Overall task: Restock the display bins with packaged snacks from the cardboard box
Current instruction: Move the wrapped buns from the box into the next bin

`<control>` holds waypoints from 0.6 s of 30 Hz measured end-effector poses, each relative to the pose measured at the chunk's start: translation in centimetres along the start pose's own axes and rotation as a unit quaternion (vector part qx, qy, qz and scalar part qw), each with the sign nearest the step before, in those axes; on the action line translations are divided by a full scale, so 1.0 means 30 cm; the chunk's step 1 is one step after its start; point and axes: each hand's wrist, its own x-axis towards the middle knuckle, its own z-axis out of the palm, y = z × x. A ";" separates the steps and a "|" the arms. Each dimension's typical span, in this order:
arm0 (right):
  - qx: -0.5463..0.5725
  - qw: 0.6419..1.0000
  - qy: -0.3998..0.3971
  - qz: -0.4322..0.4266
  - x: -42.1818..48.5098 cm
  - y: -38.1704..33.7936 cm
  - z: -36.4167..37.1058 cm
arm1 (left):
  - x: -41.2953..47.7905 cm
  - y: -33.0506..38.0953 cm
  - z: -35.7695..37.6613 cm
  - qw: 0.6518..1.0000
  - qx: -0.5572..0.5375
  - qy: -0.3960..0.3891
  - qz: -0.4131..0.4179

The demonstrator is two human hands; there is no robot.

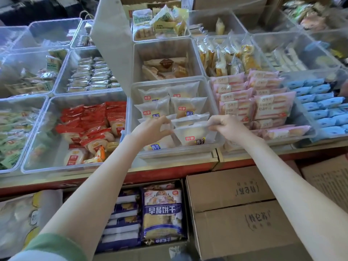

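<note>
Pinching a frosted white bread packet (192,133) at its top corners with my left hand (156,127) and right hand (226,125), inside the clear plastic bin (177,154).

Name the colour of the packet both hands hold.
The packet is frosted white; head view.

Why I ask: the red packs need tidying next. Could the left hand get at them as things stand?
Probably, once it lets go: the left hand and right hand both pinch a white pack, while the red packs lie in the neighbouring bin close by on its own side, seemingly uncovered.
</note>
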 end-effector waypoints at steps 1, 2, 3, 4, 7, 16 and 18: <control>-0.043 0.999 -0.001 0.016 0.008 0.009 0.011 | -0.012 -0.010 0.004 1.000 -0.003 -0.006 -0.010; -0.086 0.996 -0.006 0.024 0.015 0.017 0.019 | -0.026 -0.023 0.007 1.000 0.005 -0.008 -0.018; -0.132 0.991 -0.011 0.029 0.020 0.019 0.025 | -0.041 -0.039 0.009 0.999 0.023 -0.005 -0.024; -0.182 0.983 -0.018 0.032 0.026 0.022 0.031 | -0.058 -0.055 0.009 0.998 0.051 0.004 -0.027; -0.354 0.935 -0.028 0.027 0.041 0.034 0.064 | -0.105 -0.112 -0.001 0.985 0.165 0.028 -0.036; -0.353 0.932 -0.012 -0.087 0.069 -0.127 0.146 | -0.146 -0.169 -0.008 0.985 0.138 0.104 -0.012; -0.314 0.941 -0.039 -0.118 0.075 -0.188 0.198 | -0.139 -0.175 0.001 0.983 0.128 0.129 -0.006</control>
